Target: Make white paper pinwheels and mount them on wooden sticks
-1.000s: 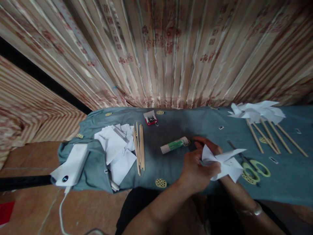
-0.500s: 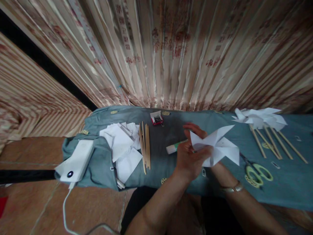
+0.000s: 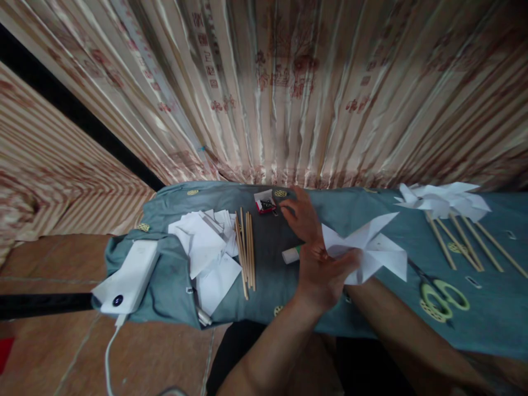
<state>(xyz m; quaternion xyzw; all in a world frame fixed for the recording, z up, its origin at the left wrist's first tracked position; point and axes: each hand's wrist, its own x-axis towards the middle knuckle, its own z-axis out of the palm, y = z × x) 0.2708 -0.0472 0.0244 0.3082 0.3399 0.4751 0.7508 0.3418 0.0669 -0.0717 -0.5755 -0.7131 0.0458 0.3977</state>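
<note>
Rightward, a pinwheel (image 3: 373, 252) juts from the pinching left hand (image 3: 325, 274); the right hand (image 3: 304, 217) has fingers apart.

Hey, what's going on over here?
Someone's left hand grips a white paper pinwheel, while their right hand is spread beside a small red box of tiny dark pieces; whether it touches the box is hard to tell. Paper sheets and loose sticks lie to the left; scissors and more pinwheels on sticks lie to the right.
</note>
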